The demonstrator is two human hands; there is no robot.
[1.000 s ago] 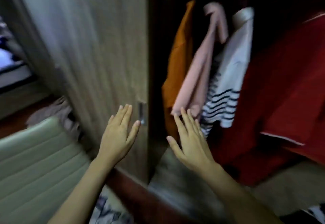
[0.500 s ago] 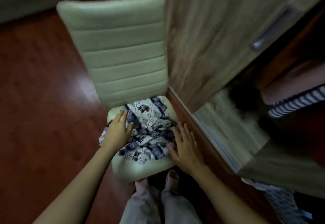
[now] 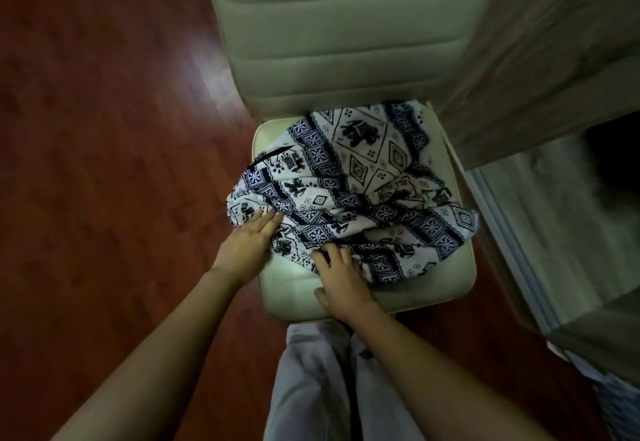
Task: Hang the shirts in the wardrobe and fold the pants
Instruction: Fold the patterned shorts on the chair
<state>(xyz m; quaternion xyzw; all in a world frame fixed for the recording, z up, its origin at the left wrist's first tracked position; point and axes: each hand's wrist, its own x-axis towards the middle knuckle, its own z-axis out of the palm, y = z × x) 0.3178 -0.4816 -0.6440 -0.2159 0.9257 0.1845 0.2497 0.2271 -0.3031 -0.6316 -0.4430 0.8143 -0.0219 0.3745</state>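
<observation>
A crumpled pair of white pants with a dark blue elephant print [image 3: 356, 184] lies in a heap on the seat of a pale green chair [image 3: 332, 39]. My left hand [image 3: 247, 245] rests at the heap's near left edge, fingers extended and touching the cloth. My right hand [image 3: 341, 283] sits at the heap's near edge in the middle, fingers curled onto the fabric and thumb on the seat. Whether either hand has pinched the cloth is not clear. No shirts are in view.
The wooden wardrobe door [image 3: 554, 53] stands open just right of the chair, with the wardrobe's lower shelf [image 3: 561, 226] and dark interior behind it. Red-brown wood floor [image 3: 104, 163] spreads to the left. My legs in light trousers [image 3: 322, 381] stand against the seat's front.
My view swung from the hanging clothes in the wardrobe down to the chair. Both hands dropped onto the patterned pants, and the right hand's fingers have curled onto the cloth.
</observation>
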